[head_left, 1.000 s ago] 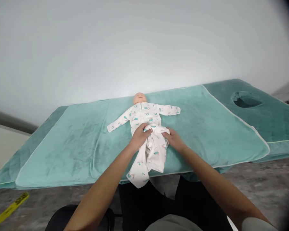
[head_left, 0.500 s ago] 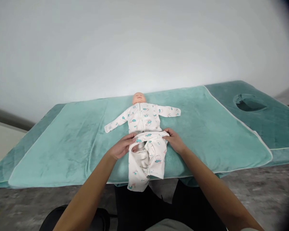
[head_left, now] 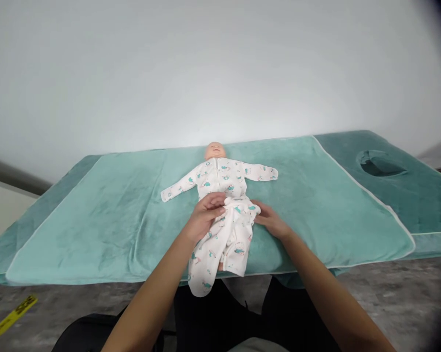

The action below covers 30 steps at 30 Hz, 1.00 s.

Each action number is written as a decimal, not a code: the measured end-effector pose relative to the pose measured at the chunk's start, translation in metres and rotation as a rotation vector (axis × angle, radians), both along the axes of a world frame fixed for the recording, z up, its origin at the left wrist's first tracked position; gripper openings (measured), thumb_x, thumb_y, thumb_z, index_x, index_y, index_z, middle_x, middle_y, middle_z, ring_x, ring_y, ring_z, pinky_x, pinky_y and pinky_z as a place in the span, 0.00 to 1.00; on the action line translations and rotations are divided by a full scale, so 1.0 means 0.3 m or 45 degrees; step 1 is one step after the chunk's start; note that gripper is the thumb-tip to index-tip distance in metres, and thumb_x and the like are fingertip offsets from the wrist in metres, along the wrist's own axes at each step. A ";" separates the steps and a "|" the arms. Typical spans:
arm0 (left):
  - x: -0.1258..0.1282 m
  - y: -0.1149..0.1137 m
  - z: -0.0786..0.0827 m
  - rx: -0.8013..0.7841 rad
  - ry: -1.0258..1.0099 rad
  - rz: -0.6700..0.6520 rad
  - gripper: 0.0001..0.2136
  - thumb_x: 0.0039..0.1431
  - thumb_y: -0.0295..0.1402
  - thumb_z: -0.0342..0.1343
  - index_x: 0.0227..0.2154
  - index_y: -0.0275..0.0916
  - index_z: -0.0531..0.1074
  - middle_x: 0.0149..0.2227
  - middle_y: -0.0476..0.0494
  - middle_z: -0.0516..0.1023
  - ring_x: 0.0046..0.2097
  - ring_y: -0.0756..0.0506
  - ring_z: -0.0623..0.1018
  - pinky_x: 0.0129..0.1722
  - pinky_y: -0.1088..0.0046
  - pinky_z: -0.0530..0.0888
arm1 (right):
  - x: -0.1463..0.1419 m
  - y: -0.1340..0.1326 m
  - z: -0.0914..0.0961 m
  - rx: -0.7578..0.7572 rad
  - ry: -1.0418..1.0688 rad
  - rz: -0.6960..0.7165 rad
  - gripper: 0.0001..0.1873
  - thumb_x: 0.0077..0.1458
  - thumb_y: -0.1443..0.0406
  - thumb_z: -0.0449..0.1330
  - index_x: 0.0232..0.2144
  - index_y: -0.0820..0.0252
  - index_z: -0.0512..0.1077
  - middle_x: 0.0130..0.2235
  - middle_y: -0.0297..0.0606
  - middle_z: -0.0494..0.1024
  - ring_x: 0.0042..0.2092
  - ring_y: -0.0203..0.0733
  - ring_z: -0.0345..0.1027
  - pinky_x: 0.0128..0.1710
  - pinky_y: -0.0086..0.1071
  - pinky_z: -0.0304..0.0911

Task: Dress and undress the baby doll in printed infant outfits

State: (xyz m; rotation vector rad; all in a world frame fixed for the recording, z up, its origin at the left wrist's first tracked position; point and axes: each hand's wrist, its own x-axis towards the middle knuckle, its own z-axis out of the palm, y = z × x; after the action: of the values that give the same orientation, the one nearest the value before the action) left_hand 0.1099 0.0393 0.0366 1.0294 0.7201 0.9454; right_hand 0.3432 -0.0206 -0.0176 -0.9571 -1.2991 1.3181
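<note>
A baby doll (head_left: 215, 149) lies on its back, head toward the wall, in a white long-sleeved top (head_left: 220, 177) with a teal and pink print. Matching pants (head_left: 215, 244) cover its lower body, and their legs reach over the table's front edge. My left hand (head_left: 206, 215) pinches the waistband on its left side, thumb and fingers closed on the cloth. On the right side of the waistband my right hand (head_left: 270, 218) grips the pants, its fingertips partly hidden by fabric. A bit of the doll's leg shows at the right cuff.
A light teal blanket (head_left: 96, 220) with white edging covers the padded table (head_left: 400, 195), which has a face hole (head_left: 380, 164) at the right. A wall (head_left: 220, 68) stands behind. Below left are a black seat (head_left: 84, 332) and yellow floor tape (head_left: 11, 320).
My left hand has moved right and slightly up, drawing the waistband with it. The gap at the left of the pants has closed over, and the left leg lies smoother.
</note>
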 end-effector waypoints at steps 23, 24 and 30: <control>-0.069 -0.013 -0.008 0.194 0.272 -0.021 0.15 0.56 0.47 0.63 0.31 0.38 0.72 0.29 0.51 0.71 0.32 0.50 0.69 0.32 0.76 0.65 | -0.174 0.050 0.166 -0.339 -0.079 0.349 0.21 0.47 0.53 0.71 0.40 0.59 0.78 0.40 0.37 0.80 0.40 0.43 0.72 0.41 0.34 0.65; -0.067 -0.010 -0.009 0.203 0.279 0.001 0.15 0.57 0.46 0.63 0.30 0.38 0.72 0.28 0.52 0.71 0.32 0.51 0.69 0.32 0.76 0.65 | -0.173 0.052 0.176 -0.350 -0.125 0.393 0.21 0.47 0.54 0.71 0.40 0.59 0.78 0.40 0.37 0.80 0.41 0.44 0.72 0.42 0.35 0.65; -0.097 -0.010 -0.038 0.026 0.255 -0.205 0.16 0.54 0.42 0.66 0.42 0.37 0.77 0.38 0.45 0.79 0.39 0.46 0.76 0.39 0.73 0.71 | -0.189 0.078 0.160 -0.479 0.266 0.122 0.27 0.42 0.51 0.73 0.40 0.63 0.77 0.37 0.40 0.81 0.37 0.43 0.73 0.41 0.36 0.67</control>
State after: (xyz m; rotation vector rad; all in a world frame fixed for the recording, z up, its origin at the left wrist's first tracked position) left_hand 0.0809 0.0364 0.0252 1.1929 0.7814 0.7184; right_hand 0.2864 0.0029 0.0304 -0.9874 -0.9651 1.7278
